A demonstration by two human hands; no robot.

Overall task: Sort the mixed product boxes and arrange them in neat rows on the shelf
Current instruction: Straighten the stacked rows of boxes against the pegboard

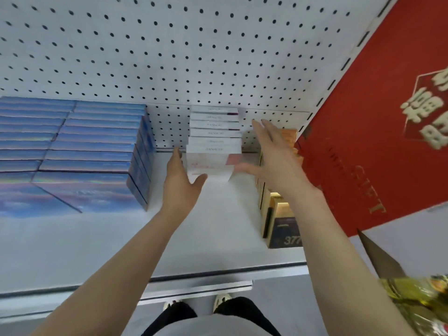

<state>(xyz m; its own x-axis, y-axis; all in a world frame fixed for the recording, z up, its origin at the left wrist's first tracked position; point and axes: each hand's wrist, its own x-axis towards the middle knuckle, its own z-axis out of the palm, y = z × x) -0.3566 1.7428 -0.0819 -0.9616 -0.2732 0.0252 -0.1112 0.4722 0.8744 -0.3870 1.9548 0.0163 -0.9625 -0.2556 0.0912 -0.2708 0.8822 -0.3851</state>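
Observation:
A row of several white boxes [214,132] stands at the back middle of the white shelf [97,243], against the pegboard. Its front box [209,166] is white and pink. My left hand [179,183] lies against the left side of that front box, thumb under its front edge, fingers straight. My right hand [269,154] is spread with straight fingers at the right side of the row, its thumb near the front box's right edge. Blue boxes [92,151] fill the left in two rows. Gold and dark boxes [278,214] stand in a row on the right, partly hidden by my right arm.
A large red gift box [378,117] leans at the right end of the shelf. A gold wrapped package [417,301] shows at the lower right. The white pegboard back wall [169,57] rises behind the boxes. My shoes [198,304] are below the shelf edge.

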